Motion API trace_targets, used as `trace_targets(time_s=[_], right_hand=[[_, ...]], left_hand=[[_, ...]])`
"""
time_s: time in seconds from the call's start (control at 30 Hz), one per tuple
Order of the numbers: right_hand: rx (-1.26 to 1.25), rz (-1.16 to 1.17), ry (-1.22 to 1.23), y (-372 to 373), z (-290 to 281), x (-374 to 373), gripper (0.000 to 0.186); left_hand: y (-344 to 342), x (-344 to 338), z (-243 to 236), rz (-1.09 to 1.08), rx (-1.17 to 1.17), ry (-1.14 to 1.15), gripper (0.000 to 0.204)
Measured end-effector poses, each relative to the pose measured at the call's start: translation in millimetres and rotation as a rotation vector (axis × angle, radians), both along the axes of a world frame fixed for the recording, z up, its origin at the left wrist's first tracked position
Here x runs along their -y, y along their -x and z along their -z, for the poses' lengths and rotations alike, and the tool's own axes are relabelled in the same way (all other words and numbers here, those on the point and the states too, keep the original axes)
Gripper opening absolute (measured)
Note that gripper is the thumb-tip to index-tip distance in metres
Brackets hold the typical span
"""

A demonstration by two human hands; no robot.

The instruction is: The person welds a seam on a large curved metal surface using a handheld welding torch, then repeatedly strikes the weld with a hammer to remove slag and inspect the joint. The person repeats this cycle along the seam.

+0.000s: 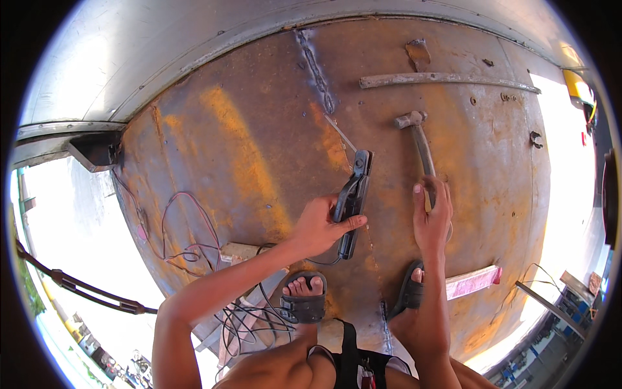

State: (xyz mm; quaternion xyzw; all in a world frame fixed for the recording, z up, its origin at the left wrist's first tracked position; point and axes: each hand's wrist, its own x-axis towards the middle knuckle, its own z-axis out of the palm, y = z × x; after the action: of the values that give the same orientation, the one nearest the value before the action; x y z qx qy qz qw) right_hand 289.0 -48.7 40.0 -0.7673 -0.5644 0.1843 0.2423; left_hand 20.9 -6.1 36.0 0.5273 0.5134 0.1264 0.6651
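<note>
A black welding electrode holder (354, 201) is gripped in my left hand (321, 225), with the thumb laid along its side. From its jaw a thin welding rod (340, 133) points up and to the left over the rusty steel floor. My right hand (433, 217) has its fingers and thumb closed around the lower handle of a hammer (422, 146). The hammer's head points away from me. Beyond the rod's tip runs a rough weld seam (315, 71) in the steel plate (272, 123).
A long metal bar (447, 79) lies at the far right below a rusty scrap piece (418, 54). Dark cables (243, 324) tangle beside my left foot, and a reddish wire (188, 194) loops at the left. A pink-topped bar (474, 282) lies right of my right foot.
</note>
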Motion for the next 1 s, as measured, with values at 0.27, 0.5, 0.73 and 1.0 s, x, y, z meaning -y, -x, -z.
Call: trace_targets(time_s=[0.27,0.5,0.73,1.0], right_hand=[[-1.234,0.06,0.12,102.3,4.8,23.1,0.074],[-1.083,0.161,-0.019,116.7,7.4,-1.8,0.066],[-0.503,0.015,0.068,97.5,19.3,-0.6,0.062],[-0.498,-0.009,0.001,104.4,25.0,3.2,0.068]], left_hand=[[-20.2,-9.8,3.9,-0.24,0.351,0.143,0.033],[-18.0,-24.3,11.1,-0.005,0.179,-0.268,0.028],[-6.7,-19.6,10.4,0.245,-0.059,-0.492,0.044],[1.3,-6.7,23.4,0.175,0.048,-0.223,0.06]])
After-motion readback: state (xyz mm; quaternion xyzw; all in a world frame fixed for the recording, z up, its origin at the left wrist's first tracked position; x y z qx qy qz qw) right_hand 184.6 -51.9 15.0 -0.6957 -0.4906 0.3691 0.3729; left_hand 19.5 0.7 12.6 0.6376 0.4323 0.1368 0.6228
